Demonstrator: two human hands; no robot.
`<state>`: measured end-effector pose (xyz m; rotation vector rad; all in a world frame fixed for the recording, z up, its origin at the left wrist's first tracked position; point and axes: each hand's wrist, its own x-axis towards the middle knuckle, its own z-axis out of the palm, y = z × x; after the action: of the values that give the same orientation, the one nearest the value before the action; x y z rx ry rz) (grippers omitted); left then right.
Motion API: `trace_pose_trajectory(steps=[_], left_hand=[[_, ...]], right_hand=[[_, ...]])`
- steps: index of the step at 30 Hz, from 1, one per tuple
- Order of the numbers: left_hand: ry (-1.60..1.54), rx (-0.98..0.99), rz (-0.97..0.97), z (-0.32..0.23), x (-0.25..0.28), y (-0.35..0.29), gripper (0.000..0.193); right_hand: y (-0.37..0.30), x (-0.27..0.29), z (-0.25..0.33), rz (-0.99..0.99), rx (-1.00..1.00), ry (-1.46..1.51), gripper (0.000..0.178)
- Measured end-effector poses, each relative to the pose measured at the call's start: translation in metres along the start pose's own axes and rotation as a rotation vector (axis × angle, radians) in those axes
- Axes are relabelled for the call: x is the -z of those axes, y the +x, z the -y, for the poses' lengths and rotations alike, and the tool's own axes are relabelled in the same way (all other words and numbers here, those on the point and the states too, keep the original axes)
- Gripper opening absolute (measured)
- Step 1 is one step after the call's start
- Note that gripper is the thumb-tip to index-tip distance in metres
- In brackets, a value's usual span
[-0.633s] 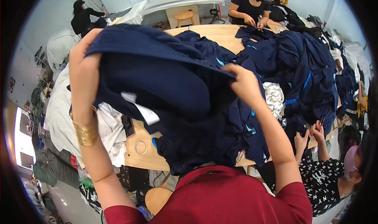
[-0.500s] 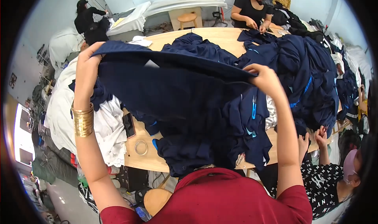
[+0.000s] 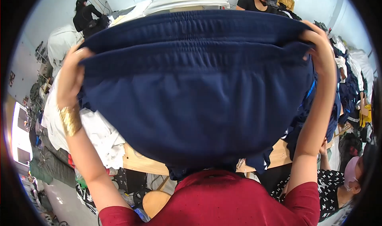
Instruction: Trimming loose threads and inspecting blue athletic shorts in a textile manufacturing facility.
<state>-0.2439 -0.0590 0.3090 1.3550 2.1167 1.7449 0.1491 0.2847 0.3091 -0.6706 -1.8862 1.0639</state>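
A pair of navy trousers or shorts (image 3: 195,102) with a gathered elastic waistband is stretched wide in the air before me; the legs' lower part is out of sight. My left hand (image 3: 72,65), below which a gold cuff circles the wrist, grips the waistband's left end. At the right end my right hand (image 3: 318,43) has its fingers curled round the band. Both arms are raised and spread apart. The front and back edges of the waistband show as two bands, one behind the other. Most of the wooden table (image 3: 145,162) is hidden behind the garment.
White cloth (image 3: 103,134) is heaped at the left. More navy garments (image 3: 304,122) lie at the right. One person in a pink mask (image 3: 350,174) sits close on my right; another in black (image 3: 260,1) works across the table. A round stool (image 3: 156,204) stands below the near edge.
Both hands have moved farther apart, the right one up and outward. The garment now hangs taut and spread, with its gathered waistband in plain view, covering more of the table.
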Motion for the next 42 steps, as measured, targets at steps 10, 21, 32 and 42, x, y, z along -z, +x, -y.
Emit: trace_pose_trajectory(steps=[10,21,32,42], left_hand=[[0.128,0.629,-0.031,0.239,-0.085,0.054,0.083],[0.268,0.11,-0.082,0.188,-0.175,-0.154,0.021],[0.033,-0.077,0.762,0.141,-0.345,-0.258,0.057],[-0.291,0.392,0.42,0.161,-0.362,-0.229,0.005]], right_hand=[[0.054,-0.166,-0.181,0.248,-0.085,0.037,0.065],[-0.211,-0.058,-0.274,-0.106,-0.374,-0.499,0.029],[-0.249,-0.059,-0.299,-0.29,-0.531,-0.207,0.023],[-0.263,-0.054,-0.317,-0.228,-0.493,-0.194,0.029]])
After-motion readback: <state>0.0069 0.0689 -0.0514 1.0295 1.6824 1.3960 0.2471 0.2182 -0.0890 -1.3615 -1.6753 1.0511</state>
